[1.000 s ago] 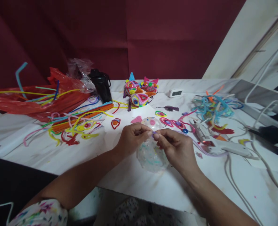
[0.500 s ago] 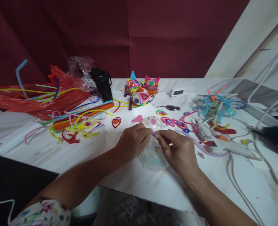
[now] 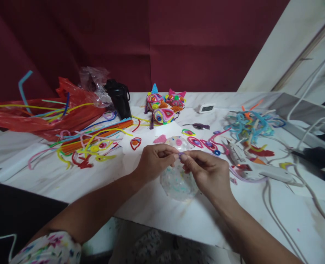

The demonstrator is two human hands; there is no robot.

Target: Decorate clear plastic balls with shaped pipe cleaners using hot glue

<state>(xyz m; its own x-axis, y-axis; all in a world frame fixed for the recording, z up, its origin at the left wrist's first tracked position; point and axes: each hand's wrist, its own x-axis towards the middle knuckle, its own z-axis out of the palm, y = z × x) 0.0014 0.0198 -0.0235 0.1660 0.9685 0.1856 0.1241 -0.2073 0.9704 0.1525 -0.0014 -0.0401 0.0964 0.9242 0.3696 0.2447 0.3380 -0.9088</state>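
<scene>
My left hand (image 3: 160, 159) and my right hand (image 3: 207, 170) meet fingertip to fingertip in front of me, both closed in a pinch. Between them shows a small bit of purple pipe cleaner (image 3: 181, 154), mostly covered by the fingers. Below the hands lies a clear, glue-spotted plastic sheet or bag (image 3: 177, 189), flat on the white table (image 3: 151, 216). Just beyond them is a pink round dot (image 3: 178, 142) on a pale speckled piece, beside a pink pipe-cleaner triangle (image 3: 160, 139). A lilac pipe cleaner (image 3: 250, 179) trails out at the right; whether it joins the held bit, I cannot tell.
Two glue guns (image 3: 272, 172) with cords lie at right, near tangled blue pipe cleaners (image 3: 251, 123). Colourful finished ornaments (image 3: 165, 112), a black bottle (image 3: 119, 99) and a small digital display (image 3: 206, 108) stand behind. A red bag (image 3: 77, 117) and loose pipe cleaners (image 3: 96, 137) fill the left.
My left hand's fingers have straightened and shifted a little, with the thumb now pinching at the purple pipe cleaner. The right hand has barely moved.
</scene>
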